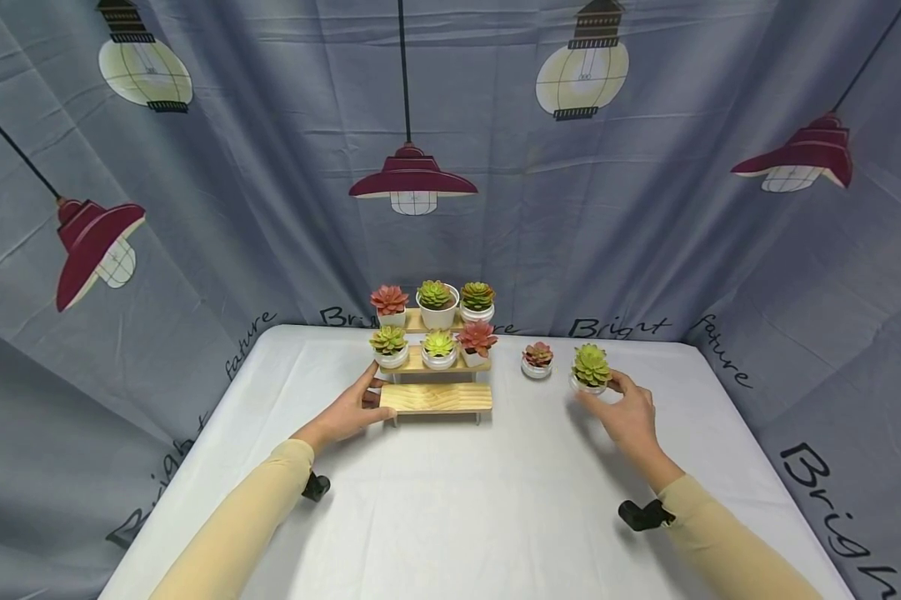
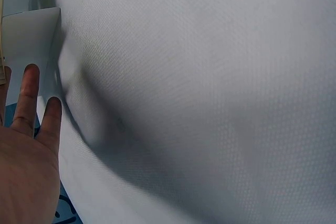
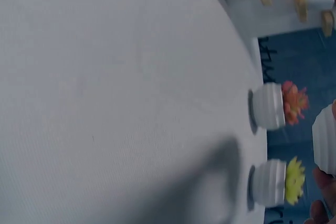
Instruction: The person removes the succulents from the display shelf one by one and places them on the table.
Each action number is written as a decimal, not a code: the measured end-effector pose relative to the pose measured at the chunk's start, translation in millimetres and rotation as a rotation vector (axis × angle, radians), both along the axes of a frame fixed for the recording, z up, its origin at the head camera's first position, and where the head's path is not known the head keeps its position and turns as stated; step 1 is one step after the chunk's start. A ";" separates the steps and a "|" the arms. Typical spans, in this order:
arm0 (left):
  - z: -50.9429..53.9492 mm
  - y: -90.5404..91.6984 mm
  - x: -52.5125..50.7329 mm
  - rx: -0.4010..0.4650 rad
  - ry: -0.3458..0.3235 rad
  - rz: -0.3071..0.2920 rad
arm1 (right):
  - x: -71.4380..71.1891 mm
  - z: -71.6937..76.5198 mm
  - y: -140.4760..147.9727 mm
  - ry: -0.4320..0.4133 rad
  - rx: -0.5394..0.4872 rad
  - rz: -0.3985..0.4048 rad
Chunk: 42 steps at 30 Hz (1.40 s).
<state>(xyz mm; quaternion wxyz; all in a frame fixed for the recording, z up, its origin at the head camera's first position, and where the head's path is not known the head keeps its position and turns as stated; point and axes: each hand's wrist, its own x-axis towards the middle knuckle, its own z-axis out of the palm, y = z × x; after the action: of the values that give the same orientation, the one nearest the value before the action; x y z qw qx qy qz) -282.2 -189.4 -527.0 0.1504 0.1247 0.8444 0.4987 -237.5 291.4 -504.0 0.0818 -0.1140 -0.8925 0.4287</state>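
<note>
My right hand grips a potted green succulent by its white pot, held above the table. At the left end of a tiered wooden stand, my left hand touches the lowest board, with the thumb by its front corner. The left wrist view shows the left fingers straight beside the stand. Left of the held plant, a reddish succulent sits in a small white pot on the table. Near it, the right wrist view shows a yellow-green succulent in a white pot.
Three potted succulents stand on the stand's top tier, among them a larger white pot. Three more fill the middle tier, with a red succulent at its right end. A white cloth covers the table; a printed grey-blue curtain hangs behind.
</note>
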 end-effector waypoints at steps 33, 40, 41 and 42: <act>2.3 5.1 1.3 0.082 0.006 0.039 | -12.8 -16.9 64.1 -0.039 -0.001 -0.216; 0.9 6.3 0.3 0.076 0.026 0.042 | -20.7 -20.1 74.2 -0.044 -0.024 -0.234; 0.8 6.6 0.1 0.070 0.030 0.042 | -21.5 -20.1 75.4 -0.044 -0.028 -0.234; 0.8 6.8 0.0 0.065 0.033 0.041 | -22.3 -20.1 76.7 -0.046 -0.030 -0.233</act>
<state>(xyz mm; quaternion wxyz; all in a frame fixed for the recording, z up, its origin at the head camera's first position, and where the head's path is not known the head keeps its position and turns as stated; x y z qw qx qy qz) -282.2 -182.6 -526.2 0.1219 0.1205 0.8325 0.5268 -259.8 368.1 -524.1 0.1087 -0.2281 -0.8683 0.4268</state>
